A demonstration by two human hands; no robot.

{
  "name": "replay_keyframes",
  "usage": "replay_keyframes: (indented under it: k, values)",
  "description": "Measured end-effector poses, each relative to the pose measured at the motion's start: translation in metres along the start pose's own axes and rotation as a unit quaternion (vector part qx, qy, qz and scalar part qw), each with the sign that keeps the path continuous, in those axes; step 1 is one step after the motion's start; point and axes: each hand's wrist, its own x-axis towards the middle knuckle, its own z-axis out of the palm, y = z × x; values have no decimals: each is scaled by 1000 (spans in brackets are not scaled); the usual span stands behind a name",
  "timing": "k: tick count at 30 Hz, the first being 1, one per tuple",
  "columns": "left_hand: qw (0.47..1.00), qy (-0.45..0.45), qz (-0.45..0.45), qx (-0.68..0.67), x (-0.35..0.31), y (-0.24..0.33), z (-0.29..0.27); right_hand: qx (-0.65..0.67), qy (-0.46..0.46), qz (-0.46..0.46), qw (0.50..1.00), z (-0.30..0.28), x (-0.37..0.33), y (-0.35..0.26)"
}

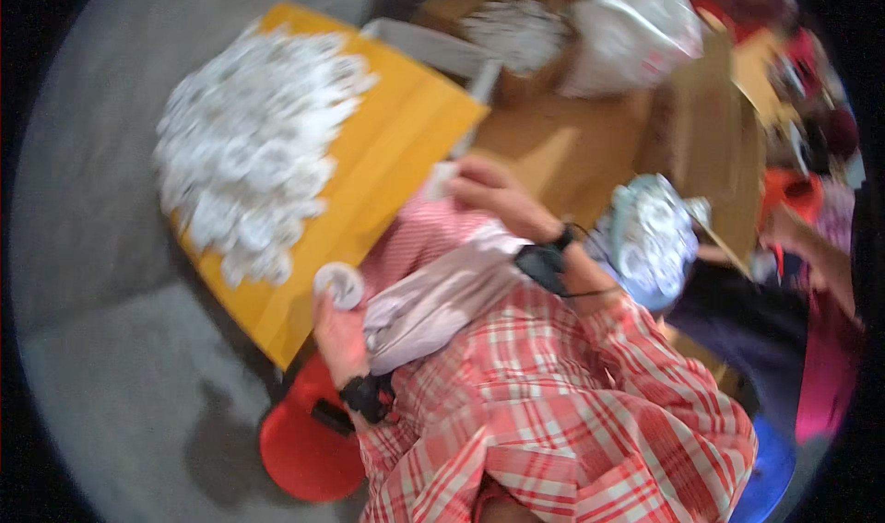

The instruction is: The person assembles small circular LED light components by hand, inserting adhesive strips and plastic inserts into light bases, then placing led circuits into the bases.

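Note:
My left hand (341, 337) is closed on a white round disc (339, 286) with a darker ring, held up by the near edge of the yellow table (396, 168). Across my lap, my right hand (498, 196) pinches a small white piece (442, 181) near the table's right corner; blur hides its exact shape. A large heap of similar white round pieces (253, 154) covers the far left part of the tabletop. Both wrists wear black bands, and a dark pouch-like thing hangs at the right one.
At the right stands a pale blue tub (645, 288) heaped with white pieces. Beyond are a cardboard box (553, 136), a white plastic bag (631, 30) and more white pieces (516, 35). A red stool (309, 440) is lower left. Another person's arm (811, 246) shows far right.

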Motion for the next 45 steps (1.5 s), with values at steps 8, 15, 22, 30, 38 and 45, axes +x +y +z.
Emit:
replay_keyframes:
  k: [8,15,22,30,38,45]
  values:
    - [999,10,42,-13,-13,20,-11,-26,-53,4,998,17,10,-9]
    - [998,-25,32,-42,0,20,4,-97,-67,-36,992,31,23,-18]
    - [986,53,135,78,17,40,-63,-142,-84,-125,978,38,61,13]
    - [933,146,274,184,35,119,-118,-247,-78,-123,958,53,77,-16]
    - [945,143,275,108,105,136,-179,-244,-81,-158,953,59,111,-17]
    - [980,0,186,-74,208,64,-74,-239,-90,-149,955,71,127,-36]
